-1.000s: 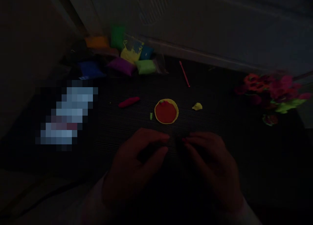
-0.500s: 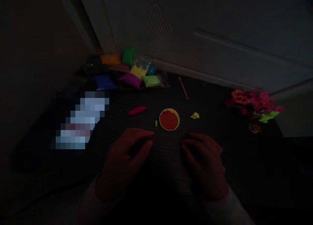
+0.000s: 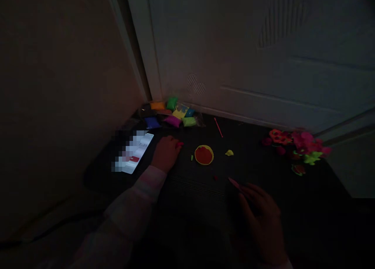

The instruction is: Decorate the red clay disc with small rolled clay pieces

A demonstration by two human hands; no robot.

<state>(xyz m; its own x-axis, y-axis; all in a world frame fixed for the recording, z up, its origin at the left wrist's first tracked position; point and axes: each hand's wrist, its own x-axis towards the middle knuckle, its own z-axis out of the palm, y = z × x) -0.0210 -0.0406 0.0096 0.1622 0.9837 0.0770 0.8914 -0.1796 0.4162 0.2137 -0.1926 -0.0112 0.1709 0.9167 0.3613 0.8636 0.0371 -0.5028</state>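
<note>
My L hand [image 3: 166, 154] is over at the pink-red roll [image 3: 181, 143], fingers curled down on it w/ just the end poking out past the tips; can't tell if it's firmly pinched or only touched. The roll sits L of the yellow-rimmed red disc [image 3: 204, 155], near but not touching. My R hand [image 3: 259, 208] is lower on the R, fingers closed on a pink pointed tool [image 3: 235, 184], tip aimed toward a small dark-red bit [image 3: 215, 177] on the worktop [image 3: 199, 193], the 2 apart.

Step in hand, I'd judge: getting hold of the roll w/ L while R keeps the tool ready. Next move calls for a light L pinch, since the roll looks like soft clay & would prob. dent, plus a steady R so the tip stays off the disc.

Other bits nearby: green piece [image 3: 191, 158] just beside the disc's L edge, yellow lump [image 3: 229, 153] to its R. Lit phone [image 3: 139, 154] is L of my L hand, part of its screen blurred out. Too dark for finer detail.
</note>
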